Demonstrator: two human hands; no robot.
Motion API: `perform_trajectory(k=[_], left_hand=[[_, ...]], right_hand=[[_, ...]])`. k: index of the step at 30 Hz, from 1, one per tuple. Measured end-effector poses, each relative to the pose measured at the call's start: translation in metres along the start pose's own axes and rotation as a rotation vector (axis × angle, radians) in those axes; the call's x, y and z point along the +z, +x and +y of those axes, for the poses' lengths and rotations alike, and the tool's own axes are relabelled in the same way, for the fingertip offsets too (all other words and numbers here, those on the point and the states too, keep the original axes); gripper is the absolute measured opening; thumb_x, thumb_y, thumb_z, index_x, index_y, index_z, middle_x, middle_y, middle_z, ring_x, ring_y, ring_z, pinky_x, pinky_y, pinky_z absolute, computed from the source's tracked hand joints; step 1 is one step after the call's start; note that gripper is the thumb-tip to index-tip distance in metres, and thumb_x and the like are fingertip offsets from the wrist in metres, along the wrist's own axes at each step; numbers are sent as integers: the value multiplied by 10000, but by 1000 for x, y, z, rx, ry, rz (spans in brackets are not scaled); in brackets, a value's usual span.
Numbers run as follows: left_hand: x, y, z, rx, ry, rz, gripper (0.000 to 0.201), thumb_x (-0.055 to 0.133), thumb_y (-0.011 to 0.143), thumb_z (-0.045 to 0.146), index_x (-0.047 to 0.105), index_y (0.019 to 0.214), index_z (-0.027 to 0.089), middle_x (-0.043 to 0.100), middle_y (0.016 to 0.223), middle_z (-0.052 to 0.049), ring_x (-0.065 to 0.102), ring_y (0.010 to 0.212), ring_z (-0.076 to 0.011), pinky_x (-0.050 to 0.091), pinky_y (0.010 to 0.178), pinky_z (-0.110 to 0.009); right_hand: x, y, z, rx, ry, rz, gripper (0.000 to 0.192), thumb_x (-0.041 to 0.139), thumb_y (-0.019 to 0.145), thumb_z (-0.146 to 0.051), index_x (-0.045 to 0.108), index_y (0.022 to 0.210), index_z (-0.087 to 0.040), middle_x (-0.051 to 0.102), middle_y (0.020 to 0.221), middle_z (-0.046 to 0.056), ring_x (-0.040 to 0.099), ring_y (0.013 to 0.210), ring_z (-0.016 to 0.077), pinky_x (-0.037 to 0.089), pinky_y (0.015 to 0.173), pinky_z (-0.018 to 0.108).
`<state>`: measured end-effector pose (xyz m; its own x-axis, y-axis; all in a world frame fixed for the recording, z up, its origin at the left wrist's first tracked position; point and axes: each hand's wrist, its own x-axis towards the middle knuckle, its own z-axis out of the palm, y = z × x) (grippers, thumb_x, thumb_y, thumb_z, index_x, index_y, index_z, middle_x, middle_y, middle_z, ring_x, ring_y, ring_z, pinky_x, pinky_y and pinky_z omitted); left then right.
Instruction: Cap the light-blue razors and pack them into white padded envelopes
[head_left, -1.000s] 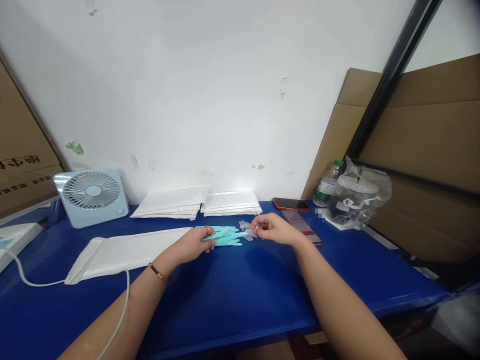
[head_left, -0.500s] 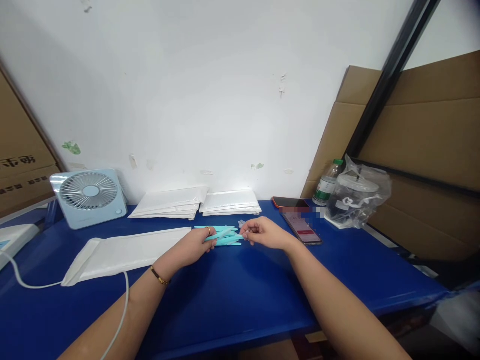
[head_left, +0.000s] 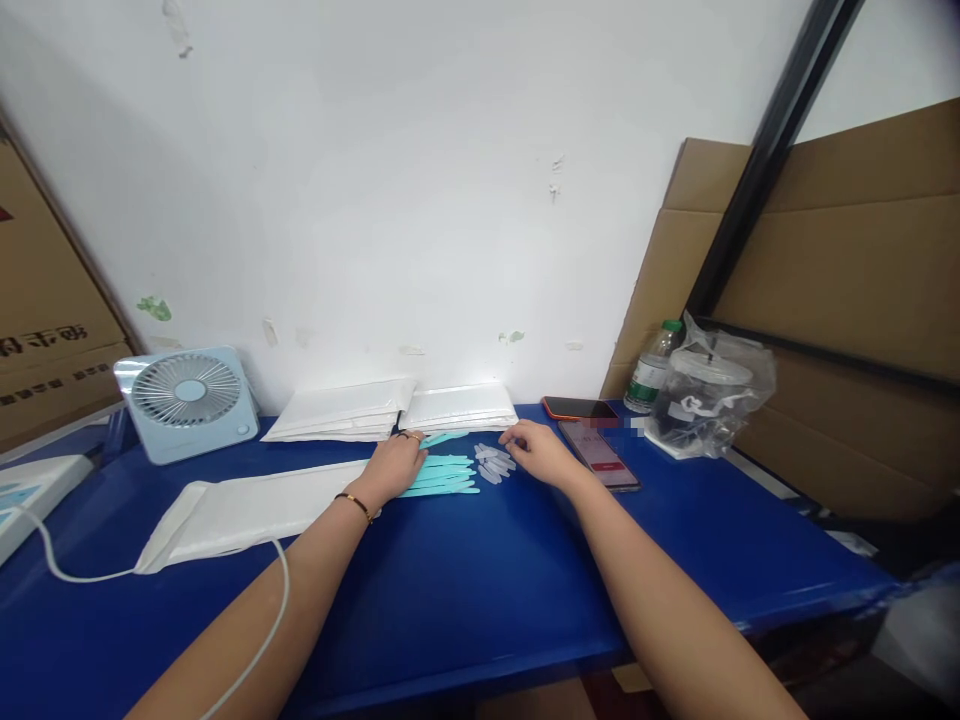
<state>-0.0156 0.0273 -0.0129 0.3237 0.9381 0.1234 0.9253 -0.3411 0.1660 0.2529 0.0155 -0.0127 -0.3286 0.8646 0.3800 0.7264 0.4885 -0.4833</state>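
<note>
Blue table [head_left: 465, 590]: both hands have moved forward, left hand [head_left: 396, 466] flat on teal sticks [head_left: 446, 478], right hand [head_left: 538, 452] open-fingered beside clear caps [head_left: 493, 462].

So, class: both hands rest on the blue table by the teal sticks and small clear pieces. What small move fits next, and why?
Probably the right hand pinches one piece from the clear pieces: its fingertips lie right beside that pile and look empty, while the left hand rests flat on the teal sticks, steadying them.
</note>
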Motion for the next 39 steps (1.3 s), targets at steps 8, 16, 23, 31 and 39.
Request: perform_trajectory(k=[8, 16, 23, 31, 39], left_hand=[[2, -25, 19, 94, -66, -144, 252, 314, 879, 311, 514, 951, 175, 633, 902, -95, 594, 857, -223, 411, 749, -305], [-3, -34, 27, 68, -68, -129, 231, 348, 868, 317, 536, 907, 189, 610, 917, -97, 579, 854, -229, 406, 740, -320], [-5, -24, 13, 46, -100, 55, 266, 493, 794, 350, 558, 1023, 230, 581, 1061, -73, 504, 1014, -250, 367, 843, -367], [-12, -33, 16, 159, -375, -291, 280, 523, 723, 457, 629, 756, 200, 607, 707, -7, 534, 638, -145, 380, 552, -227], [-6, -25, 1, 32, -507, -74, 302, 504, 731, 462, 610, 788, 185, 603, 687, -3, 535, 640, -147, 371, 556, -229]], right_hand=[[13, 4, 2, -97, 12, -81, 230, 559, 788, -198, 665, 991, -201, 604, 955, 61, 557, 857, 166, 419, 762, 272], [23, 8, -2, -152, -94, -95, 121, 550, 771, -151, 651, 836, -165, 584, 892, 67, 543, 808, 161, 402, 727, 254], [16, 9, -5, -44, 7, 10, 124, 478, 785, -149, 597, 815, -158, 584, 738, 22, 508, 644, 116, 379, 618, 219], [19, 9, -6, 77, 399, 26, 191, 496, 779, -239, 571, 951, -202, 554, 723, -16, 581, 554, 104, 404, 519, 206], [17, 7, -19, 145, 781, -93, 247, 656, 706, -338, 612, 839, -134, 624, 644, 27, 600, 590, 132, 449, 557, 239]])
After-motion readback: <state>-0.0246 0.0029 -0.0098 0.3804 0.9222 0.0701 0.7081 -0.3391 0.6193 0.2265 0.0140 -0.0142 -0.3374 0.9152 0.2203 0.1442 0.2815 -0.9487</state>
